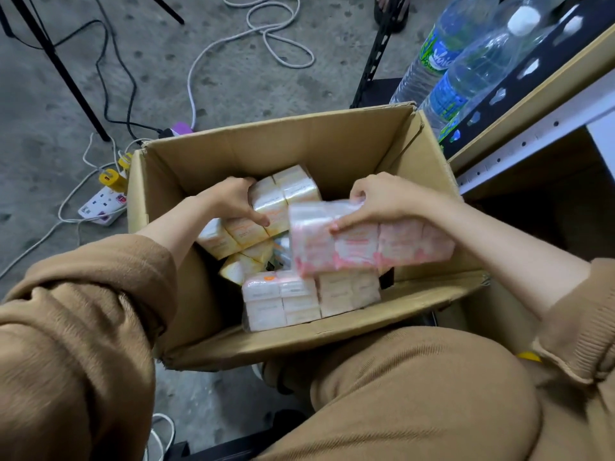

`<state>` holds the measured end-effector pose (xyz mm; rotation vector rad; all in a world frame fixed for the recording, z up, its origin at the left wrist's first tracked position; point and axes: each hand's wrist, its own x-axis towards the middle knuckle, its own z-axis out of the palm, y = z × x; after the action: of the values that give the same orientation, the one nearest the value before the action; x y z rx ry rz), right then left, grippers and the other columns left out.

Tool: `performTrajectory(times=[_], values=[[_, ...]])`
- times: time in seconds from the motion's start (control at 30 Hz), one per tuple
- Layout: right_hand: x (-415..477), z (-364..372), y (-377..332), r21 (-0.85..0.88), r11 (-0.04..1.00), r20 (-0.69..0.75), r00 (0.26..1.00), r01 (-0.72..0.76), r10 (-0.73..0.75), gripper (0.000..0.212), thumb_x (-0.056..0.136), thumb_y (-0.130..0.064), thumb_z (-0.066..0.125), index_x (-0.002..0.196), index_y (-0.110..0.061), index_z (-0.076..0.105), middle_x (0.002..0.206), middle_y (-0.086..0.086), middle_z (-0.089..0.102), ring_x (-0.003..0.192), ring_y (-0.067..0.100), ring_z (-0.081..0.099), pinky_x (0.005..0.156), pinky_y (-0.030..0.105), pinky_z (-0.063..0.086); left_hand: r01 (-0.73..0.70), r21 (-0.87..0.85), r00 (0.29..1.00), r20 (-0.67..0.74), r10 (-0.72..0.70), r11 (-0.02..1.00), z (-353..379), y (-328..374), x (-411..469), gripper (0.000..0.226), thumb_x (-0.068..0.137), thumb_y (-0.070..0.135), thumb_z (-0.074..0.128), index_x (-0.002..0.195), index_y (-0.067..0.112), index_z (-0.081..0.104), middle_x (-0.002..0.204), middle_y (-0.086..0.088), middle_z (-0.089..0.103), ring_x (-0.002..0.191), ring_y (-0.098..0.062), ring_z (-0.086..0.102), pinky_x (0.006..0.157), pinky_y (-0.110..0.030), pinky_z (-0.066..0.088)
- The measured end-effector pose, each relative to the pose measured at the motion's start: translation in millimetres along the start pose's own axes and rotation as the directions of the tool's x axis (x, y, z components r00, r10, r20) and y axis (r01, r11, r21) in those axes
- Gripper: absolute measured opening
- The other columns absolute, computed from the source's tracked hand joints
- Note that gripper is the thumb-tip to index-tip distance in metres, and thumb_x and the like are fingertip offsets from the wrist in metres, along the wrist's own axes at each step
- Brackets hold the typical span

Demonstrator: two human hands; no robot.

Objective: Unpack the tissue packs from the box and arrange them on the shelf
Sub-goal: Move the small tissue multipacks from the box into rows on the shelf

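An open cardboard box (299, 141) stands on the floor between my knees, holding several plastic-wrapped tissue packs. My right hand (382, 201) grips a pink tissue pack (366, 244) and holds it over the box's right side. My left hand (233, 201) reaches into the box and clasps a yellow tissue pack (283, 197) from its left side. Another pink-and-white pack (283, 301) lies against the near wall of the box. The shelf (532, 141) with its white perforated rail is at the right.
Water bottles (466, 68) stand on a black shelf level at the upper right. A white power strip (103, 204) with yellow plugs and loose cables (266, 31) lies on the concrete floor left of the box. Black tripod legs (66, 78) cross the upper left.
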<state>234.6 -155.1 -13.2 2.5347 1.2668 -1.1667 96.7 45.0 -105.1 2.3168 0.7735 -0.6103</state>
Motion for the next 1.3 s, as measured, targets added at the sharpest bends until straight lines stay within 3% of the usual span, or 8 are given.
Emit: performTrajectory(times=[0.17,0.37,0.47,0.57,0.8,0.9,1.1,1.3], values=[[4,43,12,0.143,0.982,-0.126,0.982,-0.126,0.144,0.067,0.064,-0.069,0.064,0.09,-0.008,0.052,0.084,0.003,0.053,0.082,0.025,0.051,0.058,0.032,0.034,0.018,0.013,1.0,-0.003,-0.018,1.0,6,1,2,0.09,0.062,0.042,0.083,0.133,0.006,0.041,0.127,-0.012,0.056,0.114,-0.029,0.053,0.096,-0.036,0.045],[10,42,15,0.159,0.986,0.08,0.995,0.043,-0.057,0.068,0.068,-0.046,0.076,0.119,-0.008,0.051,0.112,0.004,0.052,0.111,0.021,0.047,0.086,0.029,0.043,0.013,0.031,0.998,0.055,-0.015,0.999,7,3,1,0.094,0.059,0.038,0.085,0.133,0.006,0.037,0.132,-0.011,0.051,0.118,-0.029,0.049,0.098,-0.035,0.043],[2,33,19,0.205,0.978,0.084,0.994,0.048,-0.066,0.055,0.069,-0.027,0.08,0.115,-0.009,0.056,0.096,-0.005,0.055,0.092,0.013,0.053,0.068,0.013,0.041,0.001,0.079,0.999,0.048,-0.005,0.997,6,3,1,0.085,0.058,0.035,0.086,0.126,0.007,0.043,0.124,-0.012,0.057,0.106,-0.028,0.053,0.092,-0.035,0.045],[-1,26,24,0.263,0.965,0.057,0.998,0.0,-0.016,0.052,0.065,-0.03,0.081,0.108,-0.007,0.062,0.102,0.005,0.066,0.086,0.017,0.059,0.069,0.023,0.047,-0.004,0.11,0.998,0.056,-0.002,0.994,-5,8,0,0.073,0.058,0.037,0.085,0.117,0.009,0.052,0.111,-0.01,0.061,0.09,-0.022,0.051,0.08,-0.034,0.046],[-33,-18,29,0.486,0.873,0.027,0.999,-0.043,0.034,0.017,0.067,-0.027,0.079,0.072,-0.015,0.067,0.076,0.001,0.067,0.07,0.016,0.063,0.063,0.024,0.049,-0.025,0.18,0.984,0.178,-0.008,0.983,-64,31,-16,0.063,0.065,0.042,0.079,0.114,0.011,0.056,0.106,-0.001,0.052,0.105,-0.026,0.052,0.086,-0.033,0.041],[-59,-42,31,0.586,0.808,-0.005,0.997,-0.061,0.078,0.027,0.065,-0.024,0.078,0.087,-0.01,0.071,0.081,0.006,0.071,0.074,0.022,0.067,0.076,0.032,0.053,-0.056,0.197,0.968,0.25,0.005,0.979,-88,43,-33,0.063,0.056,0.05,0.079,0.104,0.013,0.06,0.108,0.0,0.057,0.103,-0.023,0.053,0.09,-0.034,0.043],[-111,-75,43,0.676,0.731,-0.036,0.987,-0.092,0.157,0.07,0.017,-0.036,0.09,0.079,-0.008,0.072,0.064,0.003,0.074,0.055,0.015,0.069,0.069,0.03,0.056,-0.145,0.233,0.956,0.283,0.076,0.962,-121,66,-76,0.086,0.031,0.054,0.073,0.108,0.018,0.063,0.106,0.001,0.064,0.1,-0.02,0.059,0.087,-0.028,0.043],[-155,-75,43,0.704,0.697,-0.05,0.969,-0.138,0.242,0.066,0.029,-0.031,0.09,0.086,-0.004,0.071,0.07,0.007,0.075,0.06,0.018,0.07,0.069,0.031,0.058,-0.229,0.337,0.951,0.279,0.136,0.913,-138,94,-111,0.095,0.024,0.058,0.067,0.11,0.017,0.061,0.107,-0.001,0.064,0.101,-0.021,0.059,0.088,-0.027,0.043]])
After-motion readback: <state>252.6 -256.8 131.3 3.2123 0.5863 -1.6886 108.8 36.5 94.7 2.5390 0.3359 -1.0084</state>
